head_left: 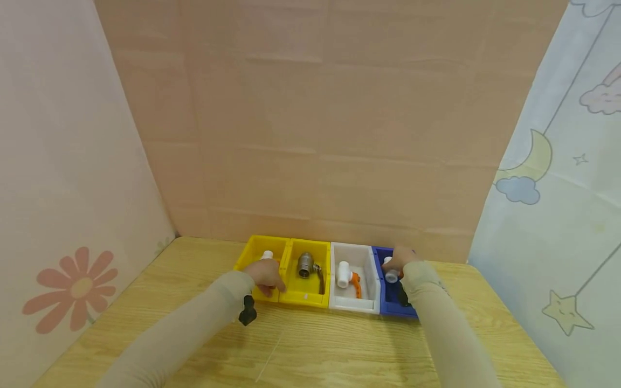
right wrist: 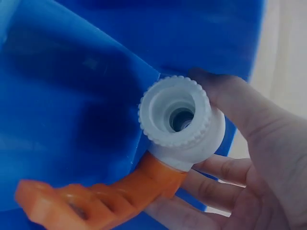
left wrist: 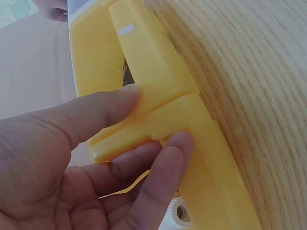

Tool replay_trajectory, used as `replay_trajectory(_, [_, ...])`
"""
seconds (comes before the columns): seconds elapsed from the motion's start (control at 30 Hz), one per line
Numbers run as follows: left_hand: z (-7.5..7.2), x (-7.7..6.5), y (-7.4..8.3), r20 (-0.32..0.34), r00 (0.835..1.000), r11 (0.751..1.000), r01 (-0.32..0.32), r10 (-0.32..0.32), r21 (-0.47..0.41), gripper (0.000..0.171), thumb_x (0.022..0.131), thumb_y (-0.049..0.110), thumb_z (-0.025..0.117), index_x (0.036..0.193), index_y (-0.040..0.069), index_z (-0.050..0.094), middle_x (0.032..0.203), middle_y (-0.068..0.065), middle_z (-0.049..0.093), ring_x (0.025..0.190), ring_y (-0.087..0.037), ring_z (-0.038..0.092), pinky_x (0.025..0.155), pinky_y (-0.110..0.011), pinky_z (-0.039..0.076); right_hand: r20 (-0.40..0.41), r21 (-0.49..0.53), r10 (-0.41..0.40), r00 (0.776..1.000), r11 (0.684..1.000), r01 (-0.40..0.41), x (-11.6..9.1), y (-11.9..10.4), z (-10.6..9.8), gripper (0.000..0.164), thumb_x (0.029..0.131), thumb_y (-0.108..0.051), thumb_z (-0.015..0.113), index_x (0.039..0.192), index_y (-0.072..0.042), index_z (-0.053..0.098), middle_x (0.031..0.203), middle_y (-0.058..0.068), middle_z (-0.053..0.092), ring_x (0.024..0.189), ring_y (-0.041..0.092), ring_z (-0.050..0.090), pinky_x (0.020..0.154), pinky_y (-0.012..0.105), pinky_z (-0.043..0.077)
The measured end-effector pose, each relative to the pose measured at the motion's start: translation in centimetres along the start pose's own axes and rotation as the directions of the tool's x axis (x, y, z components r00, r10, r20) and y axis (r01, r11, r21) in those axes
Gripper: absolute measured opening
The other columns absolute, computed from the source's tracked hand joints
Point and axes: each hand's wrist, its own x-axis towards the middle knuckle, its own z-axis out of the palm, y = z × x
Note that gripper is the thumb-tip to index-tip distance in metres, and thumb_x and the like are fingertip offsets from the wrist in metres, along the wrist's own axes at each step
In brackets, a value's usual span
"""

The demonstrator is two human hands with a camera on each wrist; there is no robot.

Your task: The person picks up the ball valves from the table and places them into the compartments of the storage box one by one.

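In the head view, my left hand [head_left: 266, 275] is at the divider between the left yellow bin [head_left: 259, 241] and the second yellow bin [head_left: 317, 303]. The left wrist view has its thumb on one side of the divider and its fingers [left wrist: 170, 165] on the other, gripping the bin edge. A white plastic valve [left wrist: 176, 213] lies partly hidden under that hand. Inside the blue bin [right wrist: 72, 120], my right hand [right wrist: 249, 158] holds a white ball valve [right wrist: 175, 112] with an orange lever handle [right wrist: 105, 203], thumb on one side and fingers on the other.
A metal ball valve [head_left: 305, 265] lies in the second yellow bin. The white bin [head_left: 355, 308] holds another white valve [head_left: 343, 275] with an orange handle. All bins stand in a row on the wooden table [head_left: 310, 350], near the brown back wall [head_left: 310, 161].
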Motion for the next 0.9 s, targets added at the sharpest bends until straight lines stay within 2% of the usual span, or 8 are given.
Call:
replay_trajectory(0.07, [0.0,0.0,0.0,-0.002,1.000,1.000,-0.002,0.002,0.000,0.060,0.082,0.020,0.078,0.130,0.000,0.049,0.057,0.001,0.041,0.047,-0.011,0.053,0.059,-0.027,0.058,0.012,-0.020,0.006,1.000,1.000,-0.006,0.0,0.0,0.2,0.028,0.075,-0.023,0.075,0.075,0.001,0.061,0.062,0.006,0.061,0.045,0.011,0.053,0.043,0.020,0.044])
replay_trajectory(0.17, [0.1,0.0,0.0,-0.004,1.000,1.000,-0.004,0.004,-0.009,0.061,0.082,0.020,0.078,0.131,0.000,0.048,0.057,0.001,0.041,0.048,-0.011,0.053,0.059,-0.027,0.058,0.041,-0.044,0.008,0.999,0.999,-0.006,-0.1,0.0,0.5,0.026,0.078,-0.023,0.072,0.071,-0.001,0.059,0.060,0.005,0.060,0.045,0.011,0.053,0.044,0.020,0.043])
replay_trajectory(0.33, [0.2,0.0,-0.1,-0.005,1.000,1.000,-0.006,0.006,-0.022,0.052,0.082,0.020,0.078,0.122,0.000,0.050,0.056,0.001,0.042,0.048,-0.011,0.052,0.059,-0.026,0.058,0.065,-0.067,0.029,0.997,0.997,-0.024,-0.2,-0.1,1.0,0.026,0.083,-0.023,0.068,0.075,0.000,0.059,0.061,0.006,0.059,0.047,0.012,0.053,0.046,0.022,0.043])
replay_trajectory(0.67, [0.3,0.1,-0.2,-0.003,1.000,1.000,-0.016,0.016,-0.014,0.070,0.082,0.020,0.078,0.138,-0.002,0.043,0.054,0.001,0.043,0.046,-0.011,0.051,0.058,-0.027,0.057,0.060,-0.070,0.018,0.998,0.997,-0.014,-0.2,-0.1,1.5,0.025,0.083,-0.022,0.069,0.070,-0.001,0.062,0.060,0.004,0.061,0.049,0.013,0.057,0.048,0.023,0.047])
replay_trajectory(0.9, [0.3,0.2,-0.2,-0.007,1.000,0.999,-0.008,0.008,-0.041,0.064,0.081,0.019,0.079,0.133,-0.001,0.046,0.055,0.001,0.042,0.047,-0.012,0.053,0.058,-0.027,0.057,0.046,-0.045,0.022,0.999,0.999,-0.020,-0.3,-0.1,1.7,0.026,0.083,-0.022,0.069,0.071,0.000,0.062,0.060,0.005,0.061,0.049,0.015,0.058,0.048,0.025,0.047])
